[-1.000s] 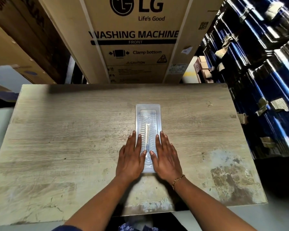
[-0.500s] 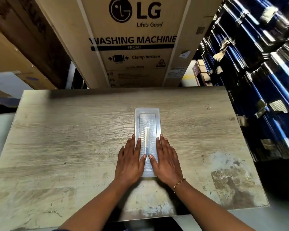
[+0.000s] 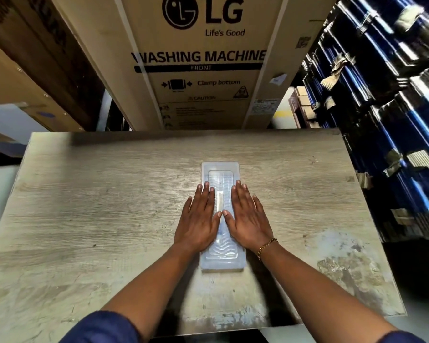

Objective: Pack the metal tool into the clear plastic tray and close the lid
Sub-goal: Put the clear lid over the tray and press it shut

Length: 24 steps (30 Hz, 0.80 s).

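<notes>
- Tray (image 3: 221, 262) sits mid-desk (image 3: 109, 194), lid down, tool (image 3: 219, 201) inside.
- Your left hand (image 3: 199, 224) and right hand (image 3: 248, 222) lie flat on it, side by side.
- Washing machine box (image 3: 203, 63) behind desk.

Worn grey wood-grain tabletop (image 3: 89, 219): broad bare surface left and right of centre, open to a hand from the near edge and both sides.

Long clear plastic tray with closed lid (image 3: 220, 262): lies lengthwise at mid-table; its only standing obstruction.

Left hand (image 3: 200, 224) and right hand (image 3: 248, 222): flat on the tray's two long edges, covering its middle; far and near ends exposed.

Tall tan cardboard washing-machine carton (image 3: 201, 70): blocks the far edge.

Stacked dark blue wrapped packs (image 3: 394, 120): wall off the right side.
</notes>
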{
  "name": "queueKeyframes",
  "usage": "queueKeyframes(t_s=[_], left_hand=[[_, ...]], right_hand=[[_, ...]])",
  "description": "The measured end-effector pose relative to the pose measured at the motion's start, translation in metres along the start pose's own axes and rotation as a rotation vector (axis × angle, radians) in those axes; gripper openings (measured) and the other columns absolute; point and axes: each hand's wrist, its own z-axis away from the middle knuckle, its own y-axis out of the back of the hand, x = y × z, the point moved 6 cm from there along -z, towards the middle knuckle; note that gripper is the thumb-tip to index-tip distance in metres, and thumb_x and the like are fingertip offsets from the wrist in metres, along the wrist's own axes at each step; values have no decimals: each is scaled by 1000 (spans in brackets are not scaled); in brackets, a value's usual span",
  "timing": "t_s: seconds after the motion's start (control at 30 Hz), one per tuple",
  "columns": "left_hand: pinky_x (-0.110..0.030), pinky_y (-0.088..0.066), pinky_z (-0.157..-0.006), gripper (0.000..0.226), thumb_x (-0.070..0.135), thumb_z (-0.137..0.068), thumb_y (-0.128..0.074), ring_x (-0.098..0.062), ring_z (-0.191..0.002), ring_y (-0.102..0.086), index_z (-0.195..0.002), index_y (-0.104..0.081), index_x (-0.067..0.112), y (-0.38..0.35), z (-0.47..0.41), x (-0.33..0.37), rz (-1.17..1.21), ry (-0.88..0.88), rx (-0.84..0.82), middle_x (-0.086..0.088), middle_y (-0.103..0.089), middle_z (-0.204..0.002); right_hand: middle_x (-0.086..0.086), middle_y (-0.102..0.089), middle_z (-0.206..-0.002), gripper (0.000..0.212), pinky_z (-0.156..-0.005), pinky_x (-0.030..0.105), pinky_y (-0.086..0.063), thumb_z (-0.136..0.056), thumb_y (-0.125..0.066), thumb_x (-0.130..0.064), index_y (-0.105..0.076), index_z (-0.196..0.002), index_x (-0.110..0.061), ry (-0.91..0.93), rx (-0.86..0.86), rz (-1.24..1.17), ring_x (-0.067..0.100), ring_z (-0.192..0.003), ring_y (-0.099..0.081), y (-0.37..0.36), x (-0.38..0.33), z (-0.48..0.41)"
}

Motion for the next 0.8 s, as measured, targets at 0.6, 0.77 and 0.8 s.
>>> queueKeyframes(t_s=[0.6, 0.77, 0.8], left_hand=[[-42, -13, -124, 63, 43, -104, -26, -18, -156, -3, -161, -14, 17, 32, -50, -7, 55, 16, 99, -2, -6, -170], [-44, -14, -124, 66, 44, -104, -20, -17, -156, 5, -161, -5, 16, 23, -73, -11, -2, -7, 49, -2, 2, -170], [-44, -15, -124, 66, 44, -104, -19, -16, -156, 5, -161, -4, 15, 21, -73, -12, -4, -10, 54, -3, 2, -170]], right_hand=[[7, -6, -175, 73, -130, 42, -11, -105, -32, -47, -11, -165, -11, 6, 89, -16, 21, -162, -5, 29, 2, -42], [8, -6, -175, 73, -130, 41, -9, -106, -28, -50, -9, -165, -11, 33, 57, 42, 21, -162, -4, 31, 3, -66], [8, -5, -175, 73, -130, 40, -10, -106, -28, -50, -8, -165, -11, 35, 60, 43, 20, -162, -3, 30, 3, -66]])
